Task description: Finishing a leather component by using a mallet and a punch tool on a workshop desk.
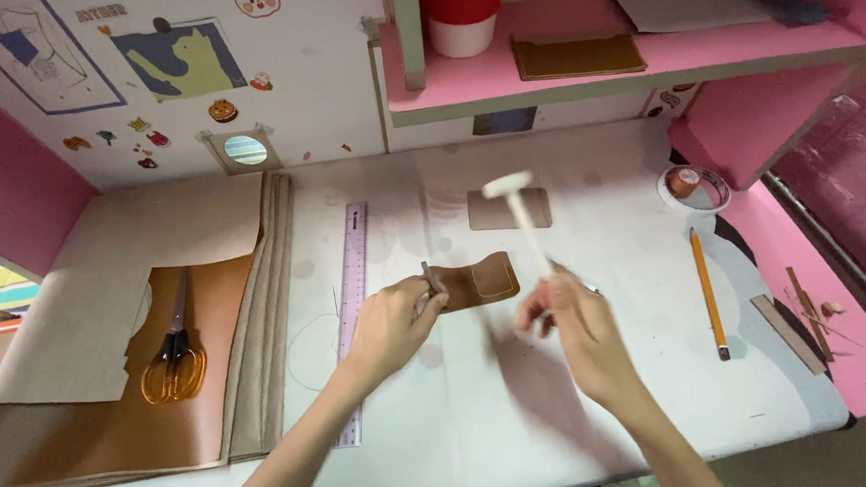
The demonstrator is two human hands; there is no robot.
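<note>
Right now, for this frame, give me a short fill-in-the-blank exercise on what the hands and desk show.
1. The right hand swings a white ____.
2. The left hand steadies a metal punch on a brown ____ piece.
3. The orange-handled scissors lie to the ____ of the ruler.
4. The pencil lies on the hammer-holding hand's ____ side.

Missing words: hammer; leather; left; right

Colourful stickers (146, 141) on white wall (322, 70)
</note>
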